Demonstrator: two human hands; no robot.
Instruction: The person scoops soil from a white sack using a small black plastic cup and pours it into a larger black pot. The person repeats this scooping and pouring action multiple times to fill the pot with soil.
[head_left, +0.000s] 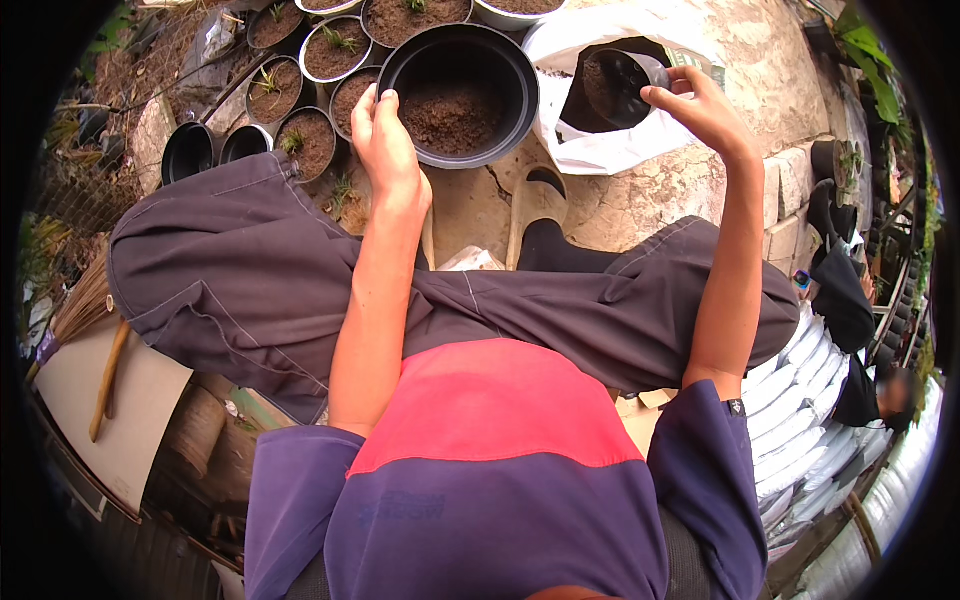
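My left hand (390, 150) grips the left rim of a large black plastic plant pot (459, 157), thumb on the edge. Loose brown soil (454, 116) covers part of the pot's bottom. To its right stands an open white sack (600, 154), its mouth folded outward. My right hand (701, 109) reaches over the sack's right side and pinches the edge of a smaller black container (626, 86), which looks like a plant pot with small holes. This container lies tilted inside the sack, with soil on its inner left side. The sack's depth is in shadow.
Potted seedlings in soil, such as a black-sided pot (306, 142), crowd the upper left, beside an unplanted black pot (187, 150). A twig broom (82, 300) lies left. White filled bags (787, 420) are stacked right, near another person in dark clothes (840, 292).
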